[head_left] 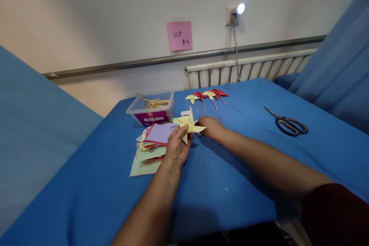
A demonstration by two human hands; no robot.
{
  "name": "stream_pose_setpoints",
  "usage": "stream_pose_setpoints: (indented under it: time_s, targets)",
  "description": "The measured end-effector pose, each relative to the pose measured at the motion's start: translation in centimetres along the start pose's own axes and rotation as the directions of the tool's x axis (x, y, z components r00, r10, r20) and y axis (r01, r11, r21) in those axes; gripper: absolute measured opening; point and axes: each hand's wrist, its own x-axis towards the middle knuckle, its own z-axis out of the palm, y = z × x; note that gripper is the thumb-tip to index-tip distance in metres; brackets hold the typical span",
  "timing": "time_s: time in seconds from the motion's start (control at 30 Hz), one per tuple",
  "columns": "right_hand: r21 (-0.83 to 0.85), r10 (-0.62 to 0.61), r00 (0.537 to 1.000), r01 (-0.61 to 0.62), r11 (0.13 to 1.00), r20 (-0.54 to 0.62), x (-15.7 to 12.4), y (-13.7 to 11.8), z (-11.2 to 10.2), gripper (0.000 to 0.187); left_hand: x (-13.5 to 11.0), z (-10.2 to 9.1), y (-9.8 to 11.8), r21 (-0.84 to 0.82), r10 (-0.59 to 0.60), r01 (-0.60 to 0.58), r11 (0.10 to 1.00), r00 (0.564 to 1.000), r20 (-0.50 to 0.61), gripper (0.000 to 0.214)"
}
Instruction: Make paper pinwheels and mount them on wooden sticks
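Observation:
My left hand (176, 147) pinches a yellow paper pinwheel (190, 124) just above the blue table (230, 169). My right hand (211, 127) rests curled beside the pinwheel, its fingers touching the paper's right edge; what it holds, if anything, is hidden. Just left of my left hand lies a stack of coloured paper squares (150, 147). Behind it stands a clear plastic box of wooden sticks (152, 109).
Several finished yellow and red pinwheels on sticks (207, 96) lie in a row at the table's far edge. Scissors (286, 122) lie to the right. A radiator (248, 70), a pink note (179, 35) and a plugged-in night light (236, 10) are on the wall.

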Motion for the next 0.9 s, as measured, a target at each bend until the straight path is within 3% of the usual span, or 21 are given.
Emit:
stream_pose_setpoints:
  time_s: [0.2, 0.33, 0.5, 0.77, 0.9]
  targets:
    - [0.166, 0.128, 0.988, -0.112, 0.98, -0.086, -0.6, 0.5, 0.3, 0.016, -0.1, 0.0, 0.0, 0.013, -0.004, 0.004, 1.0, 1.0, -0.021, 0.026]
    - [0.348, 0.164, 0.985, -0.136, 0.927, -0.051, -1.9, 1.2, 0.6, 0.012, -0.1, 0.2, 0.0, 0.008, 0.005, -0.004, 1.0, 0.999, -0.037, 0.026]
    - [0.254, -0.07, 0.996, 0.054, 0.966, 0.056, -5.1, 2.1, 0.3, 0.014, -0.2, 0.4, -0.4, 0.028, -0.003, 0.004, 1.0, 0.999, -0.036, 0.025]
    - [0.271, -0.066, 0.997, 0.055, 0.961, 0.033, -5.9, 3.6, 0.6, 0.009, -0.5, 0.8, -0.9, 0.097, -0.022, 0.023, 0.995, 1.0, -0.007, 0.024]
    - [0.155, -0.086, 0.996, 0.079, 0.985, 0.039, -5.8, 3.7, 0.2, 0.011, -0.5, 0.9, -1.0, 0.12, -0.038, 0.038, 0.992, 0.999, -0.005, 0.024]
